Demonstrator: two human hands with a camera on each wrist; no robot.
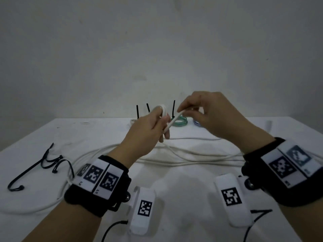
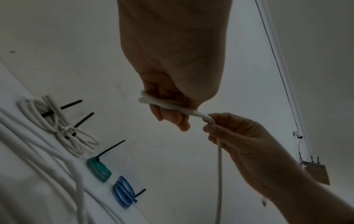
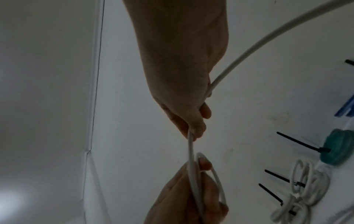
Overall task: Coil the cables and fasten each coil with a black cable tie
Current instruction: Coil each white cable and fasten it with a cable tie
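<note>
My left hand (image 1: 157, 124) (image 2: 168, 109) holds a small coil of white cable (image 1: 162, 110) (image 2: 162, 104) looped round its fingers, raised above the table. My right hand (image 1: 192, 110) (image 3: 193, 125) pinches the same white cable (image 3: 191, 151) just beside the coil, and the strand runs on through its palm. The long rest of that cable (image 1: 183, 154) lies in loose loops across the white table. Loose black cable ties (image 1: 43, 163) lie at the near left. Tied coils stand at the table's far edge: white (image 2: 63, 130), teal (image 1: 180, 122) (image 2: 98, 170) and blue (image 2: 123, 192).
The table (image 1: 192, 189) is covered in white cloth and stands against a pale wall. Two white tagged camera units (image 1: 143, 210) (image 1: 232, 198) hang under my wrists near the front edge. Another black tie (image 1: 260, 213) lies at the near right.
</note>
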